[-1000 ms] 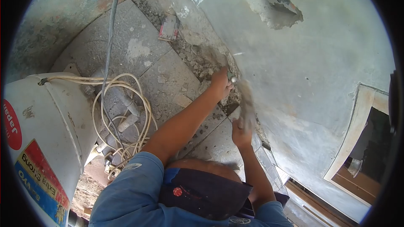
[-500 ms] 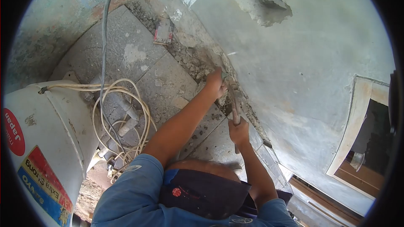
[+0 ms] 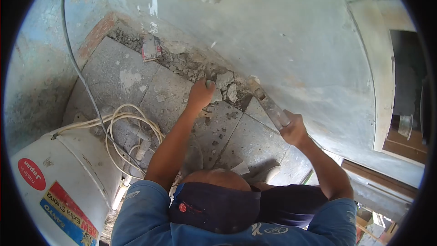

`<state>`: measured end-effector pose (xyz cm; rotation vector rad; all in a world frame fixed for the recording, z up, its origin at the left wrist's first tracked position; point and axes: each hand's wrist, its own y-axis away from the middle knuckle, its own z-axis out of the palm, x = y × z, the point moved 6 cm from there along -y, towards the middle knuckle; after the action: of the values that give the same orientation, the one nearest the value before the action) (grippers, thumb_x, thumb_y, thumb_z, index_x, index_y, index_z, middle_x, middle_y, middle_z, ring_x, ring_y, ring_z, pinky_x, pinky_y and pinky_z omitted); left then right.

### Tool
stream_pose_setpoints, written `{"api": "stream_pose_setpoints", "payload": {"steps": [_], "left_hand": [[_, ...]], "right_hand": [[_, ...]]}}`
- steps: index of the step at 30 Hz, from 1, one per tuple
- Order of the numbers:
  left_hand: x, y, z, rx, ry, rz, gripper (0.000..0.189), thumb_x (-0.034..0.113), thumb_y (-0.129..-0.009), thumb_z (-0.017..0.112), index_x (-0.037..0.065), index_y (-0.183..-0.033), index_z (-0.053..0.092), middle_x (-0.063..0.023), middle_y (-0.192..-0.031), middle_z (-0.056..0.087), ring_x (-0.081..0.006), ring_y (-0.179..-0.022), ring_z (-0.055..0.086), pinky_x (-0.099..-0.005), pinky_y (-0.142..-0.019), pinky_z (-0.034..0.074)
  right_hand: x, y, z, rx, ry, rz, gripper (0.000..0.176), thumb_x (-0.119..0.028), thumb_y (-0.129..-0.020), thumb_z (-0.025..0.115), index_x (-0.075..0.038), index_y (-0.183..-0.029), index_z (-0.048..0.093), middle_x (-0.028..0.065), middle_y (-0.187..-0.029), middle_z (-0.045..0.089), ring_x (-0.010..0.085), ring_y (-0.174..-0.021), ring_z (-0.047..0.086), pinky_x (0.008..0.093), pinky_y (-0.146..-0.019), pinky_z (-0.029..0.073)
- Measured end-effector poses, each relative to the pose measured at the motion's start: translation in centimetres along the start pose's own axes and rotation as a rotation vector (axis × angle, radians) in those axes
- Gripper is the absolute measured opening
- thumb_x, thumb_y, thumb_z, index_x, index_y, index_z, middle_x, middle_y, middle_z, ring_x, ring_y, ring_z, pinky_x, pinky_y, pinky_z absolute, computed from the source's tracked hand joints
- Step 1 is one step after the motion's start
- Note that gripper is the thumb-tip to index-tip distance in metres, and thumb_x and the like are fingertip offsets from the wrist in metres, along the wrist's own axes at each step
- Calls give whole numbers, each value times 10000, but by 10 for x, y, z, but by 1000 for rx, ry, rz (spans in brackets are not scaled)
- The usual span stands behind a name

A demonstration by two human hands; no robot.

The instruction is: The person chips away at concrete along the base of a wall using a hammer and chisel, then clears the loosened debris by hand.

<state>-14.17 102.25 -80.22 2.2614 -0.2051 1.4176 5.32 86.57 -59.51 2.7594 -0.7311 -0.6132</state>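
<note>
My left hand [image 3: 201,93] is closed at the edge of the broken strip of rubble [image 3: 182,64] along the wall's foot. A small greyish end shows at its thumb, but I cannot make out the thing it holds. My right hand [image 3: 293,129] grips the handle of a hammer [image 3: 273,110], to the right of the rubble. The worn hammer head [image 3: 259,93] points up and left, close to the wall. Loose grey chunks [image 3: 225,82] lie between my two hands. A small red and white packet [image 3: 151,48] rests at the rubble's left part.
A white tank [image 3: 68,168] with stickers stands at the lower left. Coiled cream cable [image 3: 132,107] and pipe pieces lie beside it, and a grey cable [image 3: 75,59] hangs down. Grey floor tiles [image 3: 168,86] border the rubble. A framed wall opening [image 3: 380,64] is at the right.
My right hand has swung the hammer away to the right, apart from my left hand. My left hand now appears further left, and the view has shifted, showing more chunks between the hands.
</note>
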Motion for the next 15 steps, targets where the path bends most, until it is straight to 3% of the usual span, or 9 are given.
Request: {"api": "stream_pose_setpoints", "payload": {"steps": [2, 4, 6, 9, 10, 11, 12, 13, 15], "left_hand": [[-1, -4, -5, -99, -39, -7, 345, 320, -854, 575, -20, -844, 519, -134, -655, 536, -268, -567, 524, -417, -561, 401], [3, -3, -5, -194, -90, -14, 372, 329, -841, 586, -37, -862, 522, -164, -697, 564, -291, -623, 556, -431, -606, 415], [4, 22, 0, -332, -172, 9, 513, 375, -863, 558, -62, -1133, 548, -219, -821, 627, -346, -760, 614, -427, -711, 478], [-11, 64, 18, -422, -322, 123, 560, 384, -830, 600, -68, -1155, 536, -260, -1019, 608, -387, -923, 599, -436, -817, 463], [-19, 79, 27, -481, -360, 133, 555, 376, -829, 606, -60, -1165, 533, -257, -1002, 612, -393, -943, 594, -433, -820, 464], [-22, 94, 35, -551, -461, 114, 535, 382, -830, 602, -49, -1141, 544, -252, -982, 613, -391, -938, 596, -436, -810, 468], [-36, 109, 45, -471, -358, 274, 527, 408, -827, 596, -34, -1112, 558, -244, -961, 617, -386, -910, 603, -442, -801, 469], [-35, 124, 52, -494, -481, 340, 538, 424, -830, 581, -16, -1138, 557, -235, -939, 629, -390, -898, 608, -455, -796, 472], [-37, 145, 69, -658, -724, 223, 580, 460, -835, 560, 26, -1218, 518, -225, -909, 642, -395, -863, 620, -469, -779, 487]], "right_hand": [[29, 8, -6, -199, 105, -70, 219, -141, -717, 659, -38, -905, 614, 218, -743, 619, 394, -728, 615, 430, -628, 485], [63, 19, -8, -188, 170, -139, 171, -168, -716, 648, -66, -848, 611, 183, -707, 621, 378, -704, 619, 450, -625, 491], [88, 33, 2, -333, 366, -241, 160, -226, -738, 624, -105, -843, 625, 151, -685, 627, 354, -687, 628, 456, -623, 500], [145, 55, 35, -580, 521, -166, 204, -248, -819, 520, -119, -949, 610, 137, -796, 644, 327, -783, 642, 483, -688, 494], [157, 64, 42, -633, 528, -163, 216, -269, -825, 527, -116, -954, 610, 130, -807, 645, 322, -788, 644, 490, -685, 493], [171, 72, 50, -634, 476, -175, 230, -291, -828, 538, -109, -952, 606, 126, -794, 645, 323, -778, 646, 490, -666, 496], [187, 81, 63, -601, 427, -208, 244, -306, -827, 550, -108, -961, 596, 124, -784, 645, 328, -769, 648, 488, -650, 499], [200, 89, 76, -562, 398, -210, 243, -305, -820, 558, -104, -952, 589, 121, -768, 642, 332, -753, 647, 487, -637, 499], [214, 105, 99, -464, 294, -201, 215, -279, -817, 554, -98, -928, 587, 113, -764, 638, 330, -749, 646, 483, -636, 500]]}}
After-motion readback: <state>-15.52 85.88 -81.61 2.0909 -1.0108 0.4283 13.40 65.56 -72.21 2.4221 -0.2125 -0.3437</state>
